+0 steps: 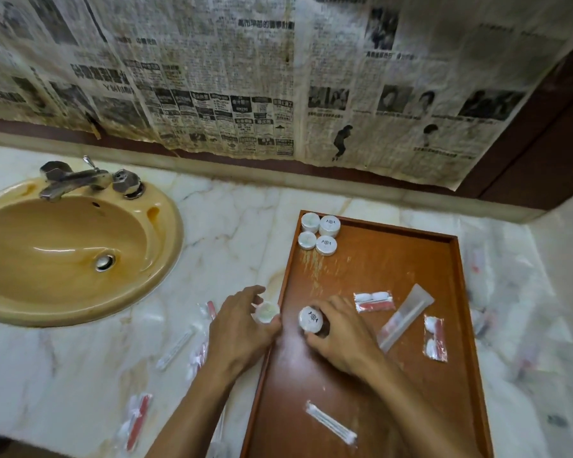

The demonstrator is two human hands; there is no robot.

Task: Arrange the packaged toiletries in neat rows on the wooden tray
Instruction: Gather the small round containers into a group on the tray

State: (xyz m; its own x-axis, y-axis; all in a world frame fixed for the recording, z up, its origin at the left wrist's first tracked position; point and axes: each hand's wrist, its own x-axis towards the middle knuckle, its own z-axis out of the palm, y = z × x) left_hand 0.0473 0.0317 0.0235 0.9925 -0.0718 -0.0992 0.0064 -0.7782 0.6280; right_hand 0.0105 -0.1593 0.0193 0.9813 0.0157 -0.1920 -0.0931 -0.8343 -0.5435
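Nearest to me on the wooden tray [371,269] there's a clear packet of cotton swabs [331,423] lying at an angle, down at the near end. A bit further in, my right hand [339,335] is over the tray with its fingers curled round a small round white puck with a black logo [310,320], gripping it from the side so the top faces up at me. My left hand [237,328] sits just off the tray's left edge, fingers and thumb pinching a second white puck, this one with a greenish top [266,312]. To the right of my hands there's a frosted tube-shaped pouch [405,317] lying on a slant, plus two little packets with white pads and something red inside [374,301] [435,333]. In the far left corner of the tray four white pucks [319,233] already sit in a tight two-by-two block, touching each other. Off the tray, more wrapped packets [199,338] are scattered on the marble counter [239,226] on both sides, pretty blurry. Far left is a yellow sink [63,252] with a metal tap [80,180], and yellowed newspaper [245,77] covers the wall behind.
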